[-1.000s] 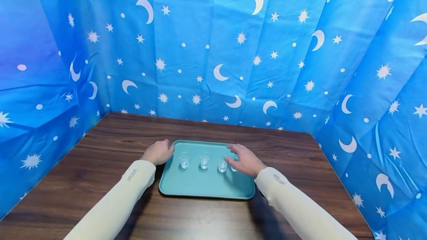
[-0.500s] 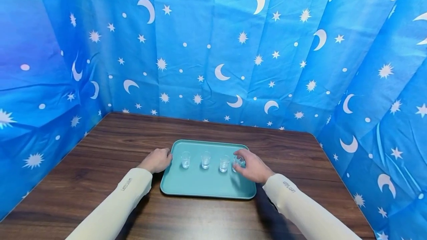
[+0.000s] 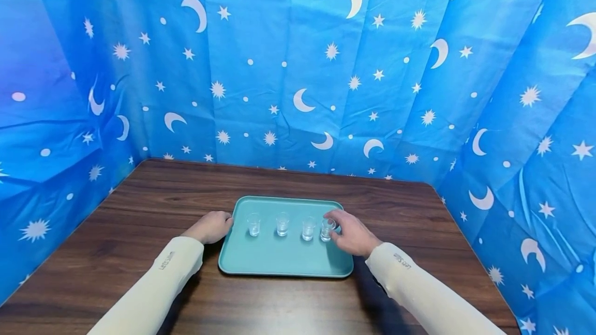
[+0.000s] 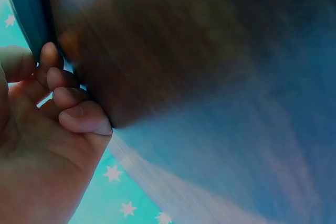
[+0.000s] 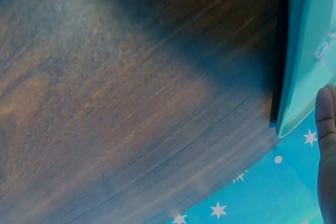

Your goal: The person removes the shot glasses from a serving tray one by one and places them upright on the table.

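Note:
Several small clear shot glasses stand upright in a row on a green tray (image 3: 284, 261). My left hand (image 3: 211, 227) is at the tray's left edge; in the left wrist view its curled fingers (image 4: 65, 85) and thumb hold the tray's rim. My right hand (image 3: 355, 235) reaches over the tray's right side, thumb and forefinger curved round the rightmost shot glass (image 3: 326, 230). Left of it, apart from the hand, stand another shot glass (image 3: 308, 230) and two more further left. In the right wrist view only one finger (image 5: 325, 116) shows, over the tray's rim.
The tray lies on a dark wood-grain table (image 3: 177, 190). Blue cloth (image 3: 261, 81) with white moons and stars hangs behind the table and along both sides.
My right hand has moved rightward to the rightmost glass and now leaves more of it visible. My left hand has come lower along the tray's left edge.

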Demonstrator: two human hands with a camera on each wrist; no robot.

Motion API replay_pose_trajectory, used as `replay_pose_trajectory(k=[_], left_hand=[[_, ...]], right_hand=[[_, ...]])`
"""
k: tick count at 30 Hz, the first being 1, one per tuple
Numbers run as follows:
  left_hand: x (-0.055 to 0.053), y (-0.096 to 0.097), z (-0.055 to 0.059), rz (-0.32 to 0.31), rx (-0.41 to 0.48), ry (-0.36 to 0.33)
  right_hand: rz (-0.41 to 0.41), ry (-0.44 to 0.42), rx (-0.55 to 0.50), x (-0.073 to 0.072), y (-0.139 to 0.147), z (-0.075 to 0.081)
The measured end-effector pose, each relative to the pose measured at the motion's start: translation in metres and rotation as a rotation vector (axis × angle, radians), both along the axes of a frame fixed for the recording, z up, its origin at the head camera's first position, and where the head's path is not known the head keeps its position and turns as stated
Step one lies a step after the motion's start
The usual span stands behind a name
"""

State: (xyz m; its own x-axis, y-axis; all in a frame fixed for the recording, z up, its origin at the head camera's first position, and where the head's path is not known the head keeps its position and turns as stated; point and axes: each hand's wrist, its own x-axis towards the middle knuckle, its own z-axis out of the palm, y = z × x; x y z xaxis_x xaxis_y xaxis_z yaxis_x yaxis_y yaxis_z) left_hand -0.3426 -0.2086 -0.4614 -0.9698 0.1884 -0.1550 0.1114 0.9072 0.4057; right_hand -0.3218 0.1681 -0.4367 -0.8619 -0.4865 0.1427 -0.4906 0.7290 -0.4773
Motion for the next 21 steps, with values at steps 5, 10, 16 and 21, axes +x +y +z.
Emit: replay_pose_trajectory(k=[5, 10, 16, 21], left_hand=[[-0.002, 0.000, 0.002, -0.012, -0.003, -0.010], [-0.003, 0.003, 0.003, -0.008, 0.009, -0.012], [-0.004, 0.005, 0.003, -0.011, -0.009, -0.030], [-0.004, 0.004, 0.002, -0.040, -0.034, -0.044]], right_hand=[[0.004, 0.027, 0.002, -0.004, 0.003, 0.002], [-0.011, 0.047, -0.039, -0.007, 0.007, 0.006], [-0.038, 0.063, -0.039, -0.009, 0.012, 0.008], [-0.078, 0.107, -0.062, -0.011, 0.019, 0.007]])
